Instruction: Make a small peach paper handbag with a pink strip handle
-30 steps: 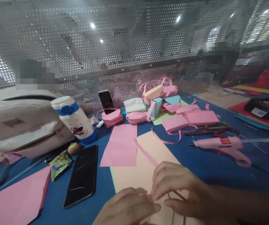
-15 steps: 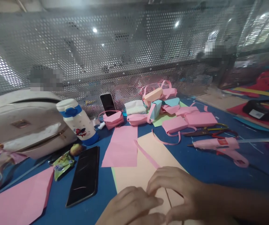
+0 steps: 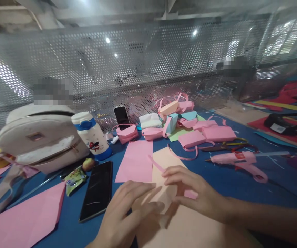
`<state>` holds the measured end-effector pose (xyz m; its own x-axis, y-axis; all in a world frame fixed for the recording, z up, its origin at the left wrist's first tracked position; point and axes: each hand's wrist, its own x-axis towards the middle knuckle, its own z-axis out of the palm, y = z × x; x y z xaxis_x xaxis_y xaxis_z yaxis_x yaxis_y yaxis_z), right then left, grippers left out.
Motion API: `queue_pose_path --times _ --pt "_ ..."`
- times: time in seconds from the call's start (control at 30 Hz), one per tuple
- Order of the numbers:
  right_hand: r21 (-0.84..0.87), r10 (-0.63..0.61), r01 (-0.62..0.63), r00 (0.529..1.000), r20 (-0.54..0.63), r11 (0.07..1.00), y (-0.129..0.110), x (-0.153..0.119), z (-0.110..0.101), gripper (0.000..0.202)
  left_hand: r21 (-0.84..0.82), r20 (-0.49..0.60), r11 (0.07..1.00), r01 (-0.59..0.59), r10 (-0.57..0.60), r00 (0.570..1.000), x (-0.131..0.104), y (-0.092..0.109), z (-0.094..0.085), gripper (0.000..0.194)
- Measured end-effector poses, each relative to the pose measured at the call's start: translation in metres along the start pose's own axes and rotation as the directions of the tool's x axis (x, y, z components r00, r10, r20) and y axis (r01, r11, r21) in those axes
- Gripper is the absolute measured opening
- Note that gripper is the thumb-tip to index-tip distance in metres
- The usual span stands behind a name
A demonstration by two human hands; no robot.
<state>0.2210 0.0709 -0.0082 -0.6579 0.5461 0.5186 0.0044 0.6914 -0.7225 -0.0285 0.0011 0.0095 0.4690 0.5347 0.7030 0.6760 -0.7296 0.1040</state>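
Note:
At the bottom centre, a small folded piece of peach paper (image 3: 165,198) is held between my two hands above a larger peach sheet (image 3: 187,229). My left hand (image 3: 127,210) has its fingers closed on the folded piece's left side. On its right side, the fingers and thumb of my right hand (image 3: 192,191) grip the same piece. A thin pink strip (image 3: 155,163) runs up from beside my right fingertips. Behind my hands a pink sheet (image 3: 135,162) overlaps the peach paper.
A black phone (image 3: 96,191), a snack packet (image 3: 75,180), a bottle (image 3: 93,136) and a backpack (image 3: 45,134) are at left. Small pink paper bags (image 3: 192,138) stand at the back. A pink glue gun (image 3: 241,158) and scissors (image 3: 226,144) lie at right.
Both hands have risen from the paper on the table, and the folded peach piece now shows raised between them. The camera view has tilted up slightly.

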Motion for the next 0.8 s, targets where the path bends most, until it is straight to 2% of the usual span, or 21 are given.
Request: queue_pose_path --times 0.07,0.13,0.23,0.33,0.47,0.67,0.8 --pt "-0.022 -0.009 0.009 1.0 0.014 1.0 0.0003 -0.0002 0.0006 0.017 0.019 -0.018 0.998 0.053 -0.053 0.998 -0.0041 -0.0026 0.0026 0.024" --pt "-0.032 0.004 -0.003 0.999 0.04 0.999 0.0007 -0.0004 0.0012 0.014 0.008 0.008 0.998 0.066 -0.066 0.998 -0.0078 -0.0052 0.0045 0.026" --pt "-0.022 0.041 -0.041 0.998 0.045 0.999 0.002 -0.0008 0.0015 0.016 -0.032 0.107 0.999 -0.042 0.045 0.993 -0.0096 -0.0071 0.0025 0.032" --pt "-0.022 0.098 -0.097 0.994 0.047 0.995 0.0044 -0.0015 0.0013 0.023 -0.054 0.196 0.989 -0.136 0.144 0.97 -0.0085 -0.0071 -0.0016 0.038" --pt "-0.043 0.183 -0.18 0.979 0.084 0.983 0.007 -0.0016 0.0006 0.034 0.024 0.215 0.968 -0.251 0.24 0.947 -0.0081 -0.0077 -0.0008 0.042" --pt "-0.024 0.216 -0.215 0.965 0.147 0.976 0.0059 -0.0003 -0.0005 0.046 0.111 0.282 0.94 -0.321 0.28 0.918 -0.0086 -0.0088 0.0004 0.04" --pt "-0.049 0.226 -0.221 0.967 0.119 0.974 0.0071 -0.001 0.0 0.041 0.104 0.309 0.936 -0.336 0.29 0.906 -0.0071 -0.0078 -0.0023 0.041"
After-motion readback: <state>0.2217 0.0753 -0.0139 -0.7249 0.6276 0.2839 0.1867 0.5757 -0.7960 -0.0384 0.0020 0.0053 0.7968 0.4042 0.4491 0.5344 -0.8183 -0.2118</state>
